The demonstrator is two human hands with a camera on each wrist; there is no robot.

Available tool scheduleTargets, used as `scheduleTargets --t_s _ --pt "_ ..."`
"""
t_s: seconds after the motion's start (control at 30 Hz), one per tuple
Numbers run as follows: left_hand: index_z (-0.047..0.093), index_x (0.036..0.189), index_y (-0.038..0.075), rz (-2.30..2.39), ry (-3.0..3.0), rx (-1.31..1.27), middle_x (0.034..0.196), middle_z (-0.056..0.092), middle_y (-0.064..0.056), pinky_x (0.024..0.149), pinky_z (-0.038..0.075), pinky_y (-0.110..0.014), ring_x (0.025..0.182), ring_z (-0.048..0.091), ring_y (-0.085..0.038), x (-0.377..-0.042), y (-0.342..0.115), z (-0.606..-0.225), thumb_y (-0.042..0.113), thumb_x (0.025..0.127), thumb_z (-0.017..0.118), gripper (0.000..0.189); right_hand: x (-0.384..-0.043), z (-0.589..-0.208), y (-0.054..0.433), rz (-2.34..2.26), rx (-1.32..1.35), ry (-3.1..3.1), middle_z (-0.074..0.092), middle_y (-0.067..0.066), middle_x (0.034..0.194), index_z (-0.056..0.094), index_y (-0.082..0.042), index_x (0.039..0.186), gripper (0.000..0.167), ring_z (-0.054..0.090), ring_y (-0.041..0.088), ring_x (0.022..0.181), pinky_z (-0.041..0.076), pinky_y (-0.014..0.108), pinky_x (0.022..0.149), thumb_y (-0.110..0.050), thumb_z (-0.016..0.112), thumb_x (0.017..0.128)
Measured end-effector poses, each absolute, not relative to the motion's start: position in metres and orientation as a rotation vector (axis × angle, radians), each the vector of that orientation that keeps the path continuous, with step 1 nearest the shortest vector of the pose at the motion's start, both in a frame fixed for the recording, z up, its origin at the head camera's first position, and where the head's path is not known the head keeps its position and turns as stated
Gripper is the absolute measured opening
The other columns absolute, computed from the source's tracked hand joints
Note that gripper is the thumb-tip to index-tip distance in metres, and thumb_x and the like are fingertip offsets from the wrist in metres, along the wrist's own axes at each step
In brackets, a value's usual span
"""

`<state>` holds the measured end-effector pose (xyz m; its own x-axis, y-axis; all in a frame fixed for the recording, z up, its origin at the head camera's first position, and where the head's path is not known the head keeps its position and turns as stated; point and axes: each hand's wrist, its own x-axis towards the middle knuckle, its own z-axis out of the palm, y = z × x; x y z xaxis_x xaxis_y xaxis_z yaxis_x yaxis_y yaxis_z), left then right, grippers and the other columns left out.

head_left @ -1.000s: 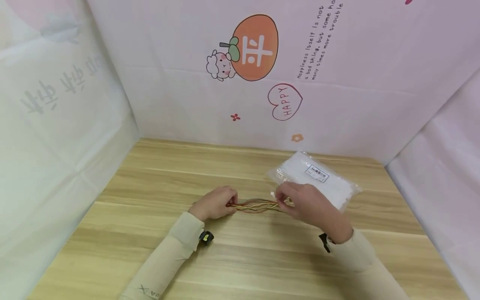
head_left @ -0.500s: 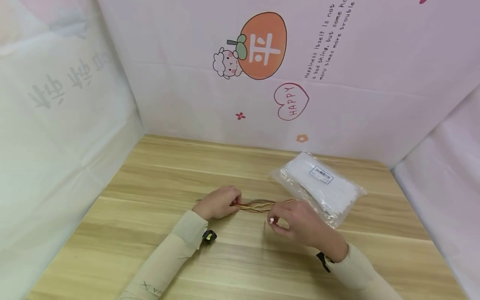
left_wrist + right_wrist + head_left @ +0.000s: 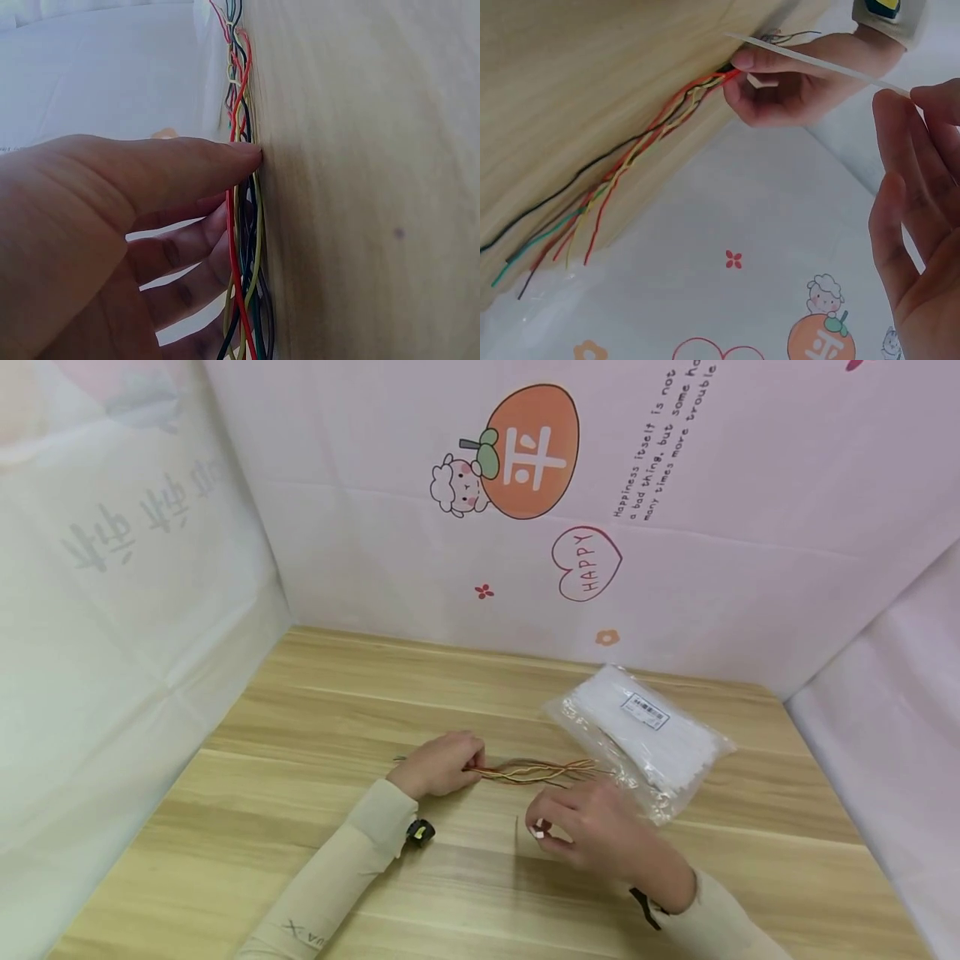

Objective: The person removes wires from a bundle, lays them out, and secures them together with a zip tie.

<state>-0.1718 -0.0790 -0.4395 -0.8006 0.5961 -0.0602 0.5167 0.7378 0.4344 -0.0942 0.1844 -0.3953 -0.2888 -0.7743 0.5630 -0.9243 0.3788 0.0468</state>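
A bundle of thin coloured wires [image 3: 540,771] lies across the wooden table, its loose ends fanned out to the right. The left hand [image 3: 444,764] grips this bundle near its middle; in the left wrist view the thumb [image 3: 202,165] crosses over the red, yellow, green and black strands, with the fingers behind them. Apart from the wires and nearer the person, the right hand [image 3: 592,831] pinches a white cable tie [image 3: 817,61] between thumb and fingertips. Its strip points towards the left hand in the right wrist view, and only its white end shows clearly in the head view.
A clear plastic bag [image 3: 645,727] of white strips with a barcode label lies at the back right, close to the wire ends. Printed cloth [image 3: 360,560] walls stand at the back and sides of the table [image 3: 420,893].
The right hand has moved from over the wire ends towards the person, carrying the cable tie, and uncovered those ends. The left hand keeps its hold on the wires. The head view has shifted slightly.
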Motion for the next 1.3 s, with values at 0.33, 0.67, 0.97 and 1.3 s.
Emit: scheduleTargets --t_s 0.33,0.67,0.97,1.3 --pt "0.068 0.101 0.012 0.584 2.738 0.898 0.096 0.061 0.001 0.078 0.047 -0.032 0.084 0.052 -0.013 -0.172 -0.08 -0.442 0.016 0.1 0.073 0.006 -0.102 -0.412 0.181 0.364 1.391 -2.163 0.072 -0.016 0.082 0.068 -0.026 0.09 0.032 0.052 -0.002 0.058 0.035 0.013 0.051 -0.018 0.09 0.068" --pt "0.068 0.1 0.011 0.595 2.747 0.919 0.097 0.063 0.001 0.08 0.049 -0.032 0.086 0.054 -0.013 -0.172 -0.081 -0.443 0.015 0.1 0.073 0.006 -0.111 -0.428 0.181 0.347 1.364 -2.245 0.075 -0.012 0.083 0.071 -0.024 0.086 0.022 0.058 0.0 0.058 0.038 0.015 0.051 -0.016 0.086 0.073" --pt "0.068 0.101 0.012 0.593 2.741 0.935 0.097 0.064 0.0 0.08 0.05 -0.032 0.086 0.056 -0.013 -0.173 -0.08 -0.441 0.014 0.1 0.073 0.005 -0.116 -0.432 0.178 0.323 1.348 -2.419 0.072 -0.013 0.082 0.071 -0.025 0.086 0.019 0.05 -0.002 0.061 0.035 0.014 0.052 -0.014 0.085 0.079" --pt "0.068 0.1 0.012 0.608 2.727 0.93 0.096 0.063 0.001 0.079 0.05 -0.031 0.084 0.056 -0.012 -0.172 -0.08 -0.441 0.014 0.098 0.076 0.008 -0.127 -0.435 0.168 0.247 1.333 -2.546 0.059 -0.017 0.074 0.062 -0.028 0.077 0.025 0.039 -0.002 0.06 0.03 0.018 0.053 -0.011 0.08 0.083"
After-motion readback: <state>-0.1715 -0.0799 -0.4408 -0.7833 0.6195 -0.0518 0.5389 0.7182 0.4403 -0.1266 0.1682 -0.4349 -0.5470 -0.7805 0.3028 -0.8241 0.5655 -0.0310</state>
